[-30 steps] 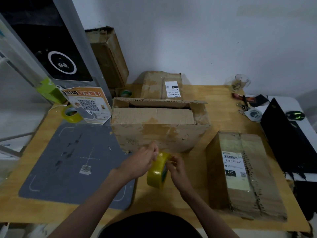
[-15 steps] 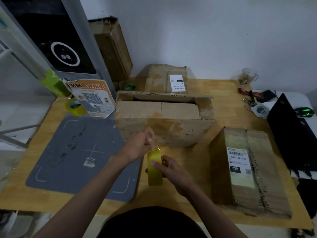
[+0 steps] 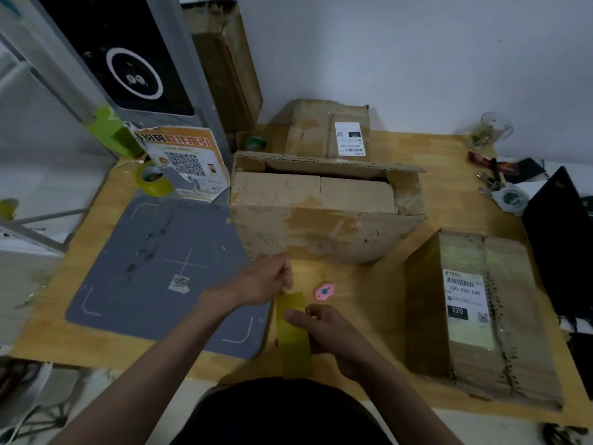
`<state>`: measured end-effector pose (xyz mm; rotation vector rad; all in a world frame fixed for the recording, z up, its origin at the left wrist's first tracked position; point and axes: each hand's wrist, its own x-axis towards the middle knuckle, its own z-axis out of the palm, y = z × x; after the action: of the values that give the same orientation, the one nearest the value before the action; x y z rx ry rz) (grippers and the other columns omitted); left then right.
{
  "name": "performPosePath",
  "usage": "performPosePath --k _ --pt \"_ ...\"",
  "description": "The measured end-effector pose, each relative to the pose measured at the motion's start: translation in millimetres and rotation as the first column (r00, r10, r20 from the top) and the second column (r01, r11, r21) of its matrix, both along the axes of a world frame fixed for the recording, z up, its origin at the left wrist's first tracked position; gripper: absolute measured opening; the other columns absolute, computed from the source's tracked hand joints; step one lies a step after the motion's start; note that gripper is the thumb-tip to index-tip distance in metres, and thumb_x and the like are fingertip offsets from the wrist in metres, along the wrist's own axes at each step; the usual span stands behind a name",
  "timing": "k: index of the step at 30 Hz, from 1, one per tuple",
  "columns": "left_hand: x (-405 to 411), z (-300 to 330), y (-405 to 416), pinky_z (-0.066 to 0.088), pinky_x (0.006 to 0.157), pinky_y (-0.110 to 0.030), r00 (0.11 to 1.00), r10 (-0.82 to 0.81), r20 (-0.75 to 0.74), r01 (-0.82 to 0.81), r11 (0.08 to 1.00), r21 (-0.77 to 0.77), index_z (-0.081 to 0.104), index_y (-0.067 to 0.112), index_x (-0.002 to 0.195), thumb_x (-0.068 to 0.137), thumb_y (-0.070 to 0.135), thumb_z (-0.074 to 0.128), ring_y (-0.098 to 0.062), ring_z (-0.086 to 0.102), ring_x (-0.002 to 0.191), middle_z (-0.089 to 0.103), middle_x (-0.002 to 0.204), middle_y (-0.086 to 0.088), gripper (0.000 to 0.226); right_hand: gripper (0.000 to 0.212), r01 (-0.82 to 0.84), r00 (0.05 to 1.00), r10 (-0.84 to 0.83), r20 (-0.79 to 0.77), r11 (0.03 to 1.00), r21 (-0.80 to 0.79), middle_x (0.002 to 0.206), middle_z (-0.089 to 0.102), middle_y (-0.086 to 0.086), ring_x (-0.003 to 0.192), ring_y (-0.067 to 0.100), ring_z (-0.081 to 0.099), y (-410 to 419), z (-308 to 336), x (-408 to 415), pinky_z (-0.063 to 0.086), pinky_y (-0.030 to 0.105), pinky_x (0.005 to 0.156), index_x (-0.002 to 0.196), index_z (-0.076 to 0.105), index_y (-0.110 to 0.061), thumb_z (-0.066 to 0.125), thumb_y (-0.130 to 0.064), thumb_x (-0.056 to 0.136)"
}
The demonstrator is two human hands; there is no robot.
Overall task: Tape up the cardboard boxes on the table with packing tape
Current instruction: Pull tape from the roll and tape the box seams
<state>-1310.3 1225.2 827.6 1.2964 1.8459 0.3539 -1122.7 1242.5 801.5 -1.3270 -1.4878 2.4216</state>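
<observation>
A yellow packing tape roll (image 3: 293, 335) stands on edge near the table's front, gripped by my right hand (image 3: 324, 335) with the thumb across it. My left hand (image 3: 264, 281) pinches the roll's top end, where the tape's free end seems to be. Just behind stands a worn cardboard box (image 3: 324, 220) with its top flaps partly closed and a gap along the back. A flat labelled box (image 3: 481, 313) lies to the right. A third labelled box (image 3: 330, 131) sits at the back.
A small pink cutter (image 3: 324, 291) lies on the wooden table (image 3: 417, 284) right of my left hand. A grey mat (image 3: 160, 271) covers the left side, with a second tape roll (image 3: 154, 179) and a QR-code leaflet (image 3: 186, 163) behind it. A black laptop (image 3: 558, 242) sits at right.
The tape roll and my right hand have come closer to the table's front. My left hand stays at the roll's top end. The pink cutter has come into sight.
</observation>
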Motion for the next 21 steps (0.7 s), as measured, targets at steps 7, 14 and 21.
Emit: performPosePath --k 7,14,21 --pt "7 15 -4 0.044 0.055 -0.014 0.994 -0.052 0.097 0.055 0.998 -0.027 0.04 0.019 0.084 0.108 0.014 0.042 0.003 0.057 0.058 0.059 0.074 0.006 0.024 0.069 -0.053 0.998 0.057 0.035 0.993 -0.107 0.112 0.07 0.03 0.109 0.045 0.066 -6 12 14 0.054 0.05 0.093 0.117 0.066 0.008 0.067 -0.055 0.089" --pt "-2 24 -7 0.059 0.09 -0.045 0.936 -0.054 0.348 0.102 0.987 -0.121 0.043 0.016 0.091 0.108 0.016 0.043 -0.025 0.073 0.098 0.075 0.104 -0.012 0.017 0.062 0.011 0.987 -0.01 0.162 1.0 -0.006 0.085 0.071 0.024 0.071 0.028 0.069 42 -17 20 0.06 0.037 0.065 0.092 0.069 0.0 0.048 -0.058 0.1" --pt "-7 34 6 0.057 0.08 -0.04 0.931 -0.142 0.337 0.218 0.956 -0.199 0.041 0.017 0.092 0.108 0.019 0.044 -0.022 0.067 0.089 0.066 0.095 -0.001 0.016 0.04 -0.259 0.837 -0.034 0.547 0.855 0.449 0.096 0.064 0.003 0.098 0.034 0.06 89 -148 -16 0.048 0.034 0.073 0.12 0.048 -0.011 0.068 -0.02 0.087"
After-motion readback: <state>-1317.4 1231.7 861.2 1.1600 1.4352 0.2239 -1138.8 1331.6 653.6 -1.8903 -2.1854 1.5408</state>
